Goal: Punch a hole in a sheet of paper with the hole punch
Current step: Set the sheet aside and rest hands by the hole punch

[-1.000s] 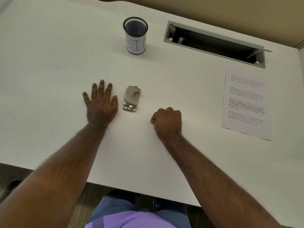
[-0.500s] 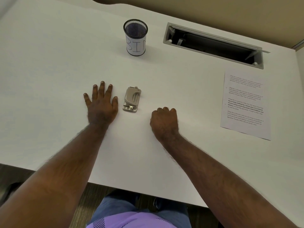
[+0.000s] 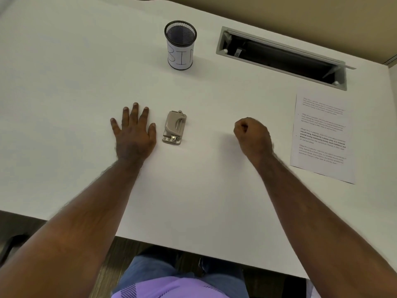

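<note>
Nearest the camera, 2 bare forearms reach across the front edge of a white desk. The left hand lies flat, palm down, fingers spread and extended, holding nothing. The hole punch rests on the desk just beside that hand's thumb, not touching it, with nothing gripping it. The right hand sits between the punch and the sheet, curled into a loose fist; nothing is visible in its grasp. The sheet of paper, printed with text, lies flat near the desk's right edge. Farther back stand a mesh cup labelled "BIN" and an open cable tray.
</note>
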The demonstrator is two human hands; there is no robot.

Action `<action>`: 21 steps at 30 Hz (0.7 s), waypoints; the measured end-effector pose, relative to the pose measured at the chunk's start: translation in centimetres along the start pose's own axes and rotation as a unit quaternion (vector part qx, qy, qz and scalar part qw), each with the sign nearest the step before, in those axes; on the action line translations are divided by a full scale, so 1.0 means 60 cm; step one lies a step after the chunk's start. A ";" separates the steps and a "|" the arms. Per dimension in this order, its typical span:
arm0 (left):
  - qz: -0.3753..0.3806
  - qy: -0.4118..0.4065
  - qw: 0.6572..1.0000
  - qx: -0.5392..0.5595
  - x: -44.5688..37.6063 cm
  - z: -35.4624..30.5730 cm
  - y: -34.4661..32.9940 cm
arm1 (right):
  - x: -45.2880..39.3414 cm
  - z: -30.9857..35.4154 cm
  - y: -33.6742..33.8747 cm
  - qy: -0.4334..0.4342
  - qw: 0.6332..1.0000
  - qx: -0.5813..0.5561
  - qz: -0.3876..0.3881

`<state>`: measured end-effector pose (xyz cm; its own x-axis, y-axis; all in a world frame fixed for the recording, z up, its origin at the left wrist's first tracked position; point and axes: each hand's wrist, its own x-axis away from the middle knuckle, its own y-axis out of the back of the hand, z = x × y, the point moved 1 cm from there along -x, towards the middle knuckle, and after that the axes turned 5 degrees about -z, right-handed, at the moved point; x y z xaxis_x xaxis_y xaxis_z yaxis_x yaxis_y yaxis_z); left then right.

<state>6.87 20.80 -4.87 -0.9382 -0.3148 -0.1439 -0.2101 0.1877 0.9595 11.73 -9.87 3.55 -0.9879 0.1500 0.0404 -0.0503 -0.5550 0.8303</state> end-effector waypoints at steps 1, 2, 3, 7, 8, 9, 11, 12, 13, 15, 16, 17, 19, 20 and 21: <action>0.001 0.000 1.000 0.000 0.000 0.000 0.001 | -0.009 0.002 0.004 0.000 1.000 -0.006 0.001; 0.001 -0.002 1.000 -0.001 0.000 0.000 0.001 | -0.017 0.006 0.006 0.002 1.000 -0.014 0.003; 0.001 -0.003 1.000 -0.002 0.001 0.000 0.001 | -0.026 0.012 0.007 0.005 1.000 -0.024 0.005; 0.005 -0.002 1.000 0.003 0.003 -0.002 0.002 | -0.072 0.072 0.006 0.045 0.998 -0.053 0.004; 0.002 0.000 1.000 0.003 0.003 -0.003 0.003 | -0.089 0.096 0.005 0.063 0.996 -0.058 -0.002; -0.001 0.002 1.000 0.002 0.003 -0.003 0.004 | -0.107 0.121 0.002 0.080 0.995 -0.062 -0.008; -0.005 0.002 1.000 -0.001 0.003 -0.004 0.006 | -0.144 0.175 -0.002 0.110 0.992 -0.063 -0.018; -0.007 0.001 1.000 -0.004 0.004 -0.005 0.007 | -0.162 0.201 -0.005 0.121 0.991 -0.060 -0.018; -0.009 0.001 1.000 -0.005 0.004 -0.005 0.007 | -0.179 0.226 -0.009 0.130 0.990 -0.056 -0.018; -0.006 0.004 1.000 -0.005 0.003 -0.006 0.008 | -0.209 0.271 -0.019 0.148 0.988 -0.033 -0.021; -0.005 0.007 1.000 -0.002 0.003 -0.007 0.009 | -0.223 0.290 -0.025 0.158 0.987 -0.014 -0.023; -0.006 0.008 1.000 0.001 0.003 -0.007 0.010 | -0.235 0.308 -0.031 0.165 0.986 0.005 -0.024; -0.011 0.009 1.000 0.003 0.004 -0.008 0.012 | -0.256 0.333 -0.041 0.165 0.985 0.035 -0.025; -0.010 0.010 1.000 0.002 0.004 -0.008 0.012 | -0.266 0.341 -0.045 0.159 0.986 0.046 -0.025; -0.008 0.011 1.000 0.001 0.004 -0.008 0.012 | -0.274 0.347 -0.047 0.151 0.987 0.054 -0.020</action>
<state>6.61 20.44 -4.09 -0.9286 -0.3376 -0.1541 -0.2257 0.1843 0.9566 31.20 6.29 12.11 -0.9849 -0.0907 -0.1473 -0.0895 -0.4613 0.8827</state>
